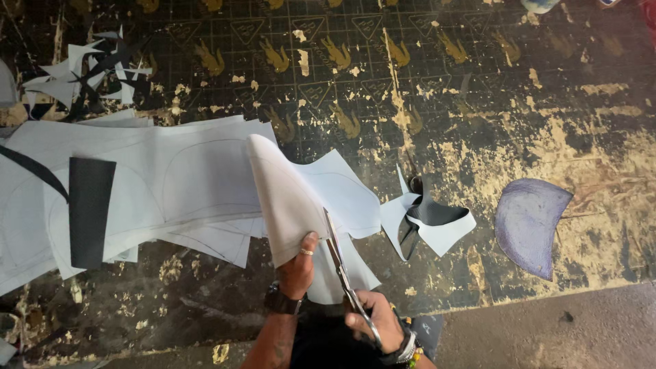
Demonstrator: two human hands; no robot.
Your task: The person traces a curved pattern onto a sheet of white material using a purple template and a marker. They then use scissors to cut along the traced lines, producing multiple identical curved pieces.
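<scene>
Cutting a white sheet with scissors on a worn counter.

The left hand (298, 263) pinches the folded white sheet (290, 198) and lifts it, thumb up near the blades. The right hand (372, 318) is wrapped tight around the scissors (339, 263), which bite into the sheet's lower edge. The thumb sits close to the blades and could get nicked if the sheet slips. The black counter (478, 102) is scratched and flaking, with white scraps (89, 68) and a purple curved piece (529, 222), maybe a pattern shape.
</scene>
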